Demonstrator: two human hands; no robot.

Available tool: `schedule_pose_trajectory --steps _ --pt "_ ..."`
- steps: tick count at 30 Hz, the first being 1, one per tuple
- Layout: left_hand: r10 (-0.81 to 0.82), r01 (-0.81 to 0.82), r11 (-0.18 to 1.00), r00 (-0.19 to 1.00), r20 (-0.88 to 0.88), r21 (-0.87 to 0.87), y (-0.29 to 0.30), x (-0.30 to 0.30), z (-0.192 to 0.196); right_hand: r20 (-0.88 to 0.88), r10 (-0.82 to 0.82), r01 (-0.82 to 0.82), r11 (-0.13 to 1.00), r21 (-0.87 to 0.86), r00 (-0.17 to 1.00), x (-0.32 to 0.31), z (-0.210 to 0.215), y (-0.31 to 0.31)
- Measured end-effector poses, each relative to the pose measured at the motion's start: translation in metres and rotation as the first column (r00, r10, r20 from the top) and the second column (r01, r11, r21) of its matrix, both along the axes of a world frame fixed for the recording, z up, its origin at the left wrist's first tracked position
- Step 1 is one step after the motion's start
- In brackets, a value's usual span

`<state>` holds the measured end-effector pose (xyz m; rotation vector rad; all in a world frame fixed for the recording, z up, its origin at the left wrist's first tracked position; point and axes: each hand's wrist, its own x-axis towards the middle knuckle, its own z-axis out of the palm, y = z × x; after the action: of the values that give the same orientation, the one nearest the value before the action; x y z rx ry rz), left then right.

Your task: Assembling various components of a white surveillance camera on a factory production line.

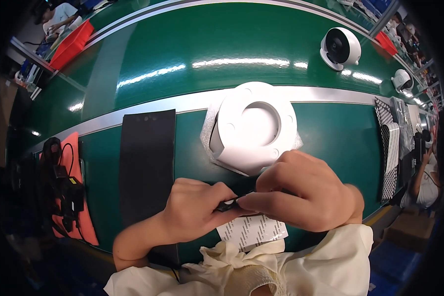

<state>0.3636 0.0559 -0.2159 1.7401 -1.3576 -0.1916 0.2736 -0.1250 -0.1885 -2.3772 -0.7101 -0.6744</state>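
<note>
Blk part [225, 205]: L hand [192, 209], R hand [303, 192] both pinching.

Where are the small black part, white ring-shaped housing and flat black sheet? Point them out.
Small black part [224, 205]: head view, on its exposed left portion.
White ring-shaped housing [229, 118]: head view, on its flat left face.
Flat black sheet [148, 163]: head view, on its middle.

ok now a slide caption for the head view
Both hands hold a small black part near a white housing at a green bench.
</note>
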Motion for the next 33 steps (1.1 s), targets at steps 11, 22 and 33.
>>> schedule_pose_trajectory --steps 11,22,33 --pt "0.037 -0.040 0.999 0.979 -0.199 -0.013 0.009 0.010 -0.008 -0.068 -0.024 0.019 0.998 -0.064 0.997 0.007 0.001 0.011" --pt "-0.152 0.136 0.988 0.881 -0.448 -0.068 0.023 0.018 -0.016 -0.001 -0.002 0.001 0.999 -0.033 1.000 0.003 0.003 0.028" --pt "-0.164 0.177 0.983 0.759 0.630 0.044 -0.013 0.003 -0.007 -0.326 0.163 0.090 0.763 0.641 0.931 0.044 0.033 -0.028"
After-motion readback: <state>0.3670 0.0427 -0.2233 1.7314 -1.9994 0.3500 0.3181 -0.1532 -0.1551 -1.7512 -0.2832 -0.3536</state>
